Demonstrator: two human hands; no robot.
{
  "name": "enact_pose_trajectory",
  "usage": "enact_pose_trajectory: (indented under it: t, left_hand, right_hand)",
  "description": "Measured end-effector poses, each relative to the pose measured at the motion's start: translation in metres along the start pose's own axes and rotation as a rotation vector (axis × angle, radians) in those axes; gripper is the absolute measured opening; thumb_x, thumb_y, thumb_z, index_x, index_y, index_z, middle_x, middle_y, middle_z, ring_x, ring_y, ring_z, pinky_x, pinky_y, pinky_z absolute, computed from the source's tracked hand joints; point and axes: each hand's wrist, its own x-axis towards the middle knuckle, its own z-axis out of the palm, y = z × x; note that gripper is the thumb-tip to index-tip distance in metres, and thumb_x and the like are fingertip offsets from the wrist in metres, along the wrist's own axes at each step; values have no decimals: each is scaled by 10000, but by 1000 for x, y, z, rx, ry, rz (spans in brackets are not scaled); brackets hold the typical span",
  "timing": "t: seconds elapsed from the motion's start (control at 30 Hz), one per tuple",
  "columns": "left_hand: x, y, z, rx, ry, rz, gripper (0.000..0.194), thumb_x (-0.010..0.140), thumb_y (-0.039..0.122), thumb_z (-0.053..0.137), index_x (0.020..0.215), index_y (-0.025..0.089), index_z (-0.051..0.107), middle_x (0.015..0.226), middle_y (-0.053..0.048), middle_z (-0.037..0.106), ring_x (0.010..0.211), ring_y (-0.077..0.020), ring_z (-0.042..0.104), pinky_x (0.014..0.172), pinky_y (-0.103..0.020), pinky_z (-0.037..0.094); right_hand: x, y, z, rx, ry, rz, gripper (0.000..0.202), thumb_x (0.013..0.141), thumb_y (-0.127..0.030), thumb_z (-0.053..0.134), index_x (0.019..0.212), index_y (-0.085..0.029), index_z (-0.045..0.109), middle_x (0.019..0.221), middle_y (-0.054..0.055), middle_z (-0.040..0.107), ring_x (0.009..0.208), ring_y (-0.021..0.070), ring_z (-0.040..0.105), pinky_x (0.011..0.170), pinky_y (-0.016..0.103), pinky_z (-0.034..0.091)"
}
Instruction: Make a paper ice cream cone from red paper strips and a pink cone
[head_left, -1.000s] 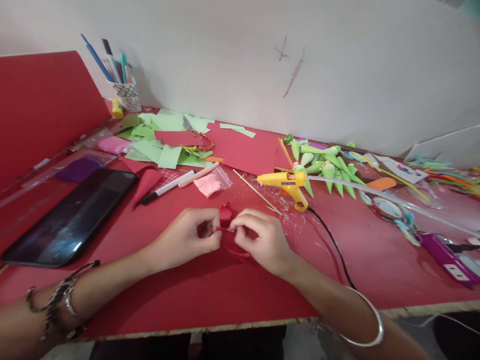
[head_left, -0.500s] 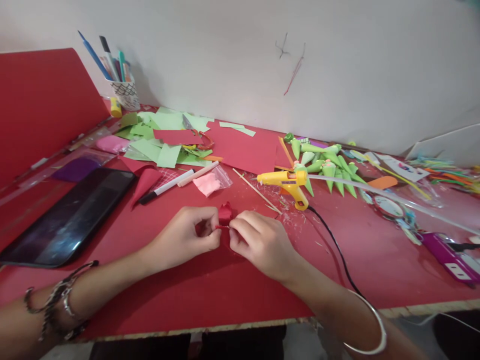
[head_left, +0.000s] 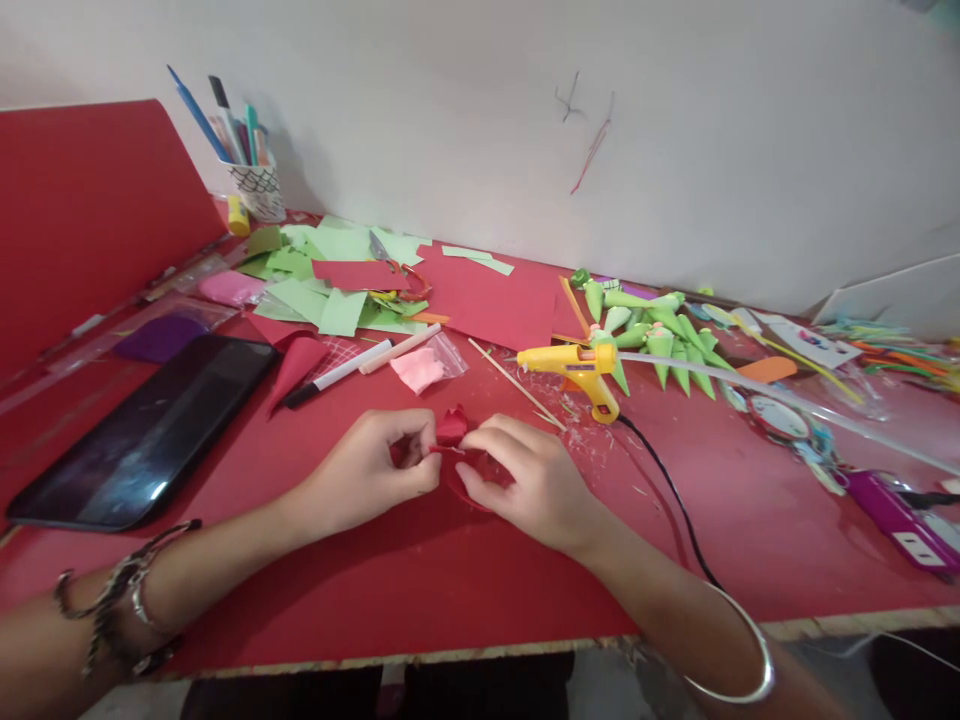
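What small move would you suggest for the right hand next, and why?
Probably bring the thumb of the right hand up to its fingertips, to steady the red strip: they stand apart beside it, while the left hand pinches it.

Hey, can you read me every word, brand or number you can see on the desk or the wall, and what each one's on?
None can be read.
Yellow glue gun: small markings on its body and handle, too blurred to read.
White card at the right: coloured print, no legible words.
Cup of pens: a line pattern, no lettering I can make out.
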Motion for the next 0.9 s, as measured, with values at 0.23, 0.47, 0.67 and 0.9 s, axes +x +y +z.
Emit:
enact_pose_trajectory:
  t: [0.23, 0.47, 0.67, 0.9]
  left_hand:
    - [1, -1, 1, 19, -25, 29, 150, 701, 156, 440, 570, 158, 368, 525, 67, 343, 501, -61, 328, 461, -160, 274]
    - [0, 1, 5, 111, -186, 104, 186, 801, 220, 395, 665, 142, 494, 588, 42, 479, 538, -76, 408, 502, -177, 310]
    - [-2, -2, 7, 120, -189, 102, 238, 808, 169, 369, 627, 132, 519, 553, 41, 503, 520, -73, 448, 509, -173, 327]
    - [-2, 0, 8, 116, -182, 125, 218, 787, 130, 392, 620, 130, 533, 575, 34, 551, 532, -72, 480, 518, -166, 345]
  right_hand:
    - [2, -3, 1, -292, 34, -156, 213, 796, -134, 410, 649, -151, 563, 592, 12, 526, 559, 112, 484, 539, 223, 371]
    - [2, -6, 2, -280, 61, -187, 231, 805, -129, 375, 667, -145, 560, 602, 15, 539, 564, 105, 491, 522, 211, 362]
    - [2, -7, 1, -429, 65, -259, 215, 817, -119, 375, 700, -148, 554, 576, 1, 502, 548, 115, 461, 504, 243, 320]
    - [1, -8, 2, -591, 70, -344, 167, 796, -131, 438, 637, -166, 472, 545, -11, 447, 504, 120, 411, 470, 264, 243]
